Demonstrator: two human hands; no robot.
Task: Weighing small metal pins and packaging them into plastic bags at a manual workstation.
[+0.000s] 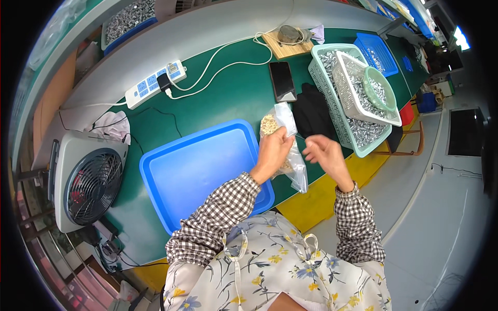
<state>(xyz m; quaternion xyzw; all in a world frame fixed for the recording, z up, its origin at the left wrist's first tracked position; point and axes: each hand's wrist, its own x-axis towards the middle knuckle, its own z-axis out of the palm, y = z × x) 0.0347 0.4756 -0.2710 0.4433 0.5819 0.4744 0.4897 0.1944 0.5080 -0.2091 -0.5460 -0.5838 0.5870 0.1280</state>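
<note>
Left hand (pixel 272 150) is closed around a small clear plastic bag (pixel 284 118), crinkly and glossy, held up over the green bench mat (pixel 218 101) just right of the blue tray (pixel 194 171). More clear film hangs below that hand (pixel 298 173), with what look like small pale beige pieces inside; a round cluster of the same pieces (pixel 268 124) shows just above the fingers. Right hand (pixel 324 153) hangs loosely half open just beside the bag, holding nothing, fingers blurred. Tray is shallow moulded plastic with rounded corners. Behind the hands: a black phone (pixel 282 80) lying flat, a dark cloth (pixel 311 111), then a mint lattice basket (pixel 337 98) full of small shiny metal parts, with a white basket (pixel 348 85) and a green bowl (pixel 378 88) stacked in it. Far left: grey box fan (pixel 88 179) and white power strip (pixel 153 83).
</note>
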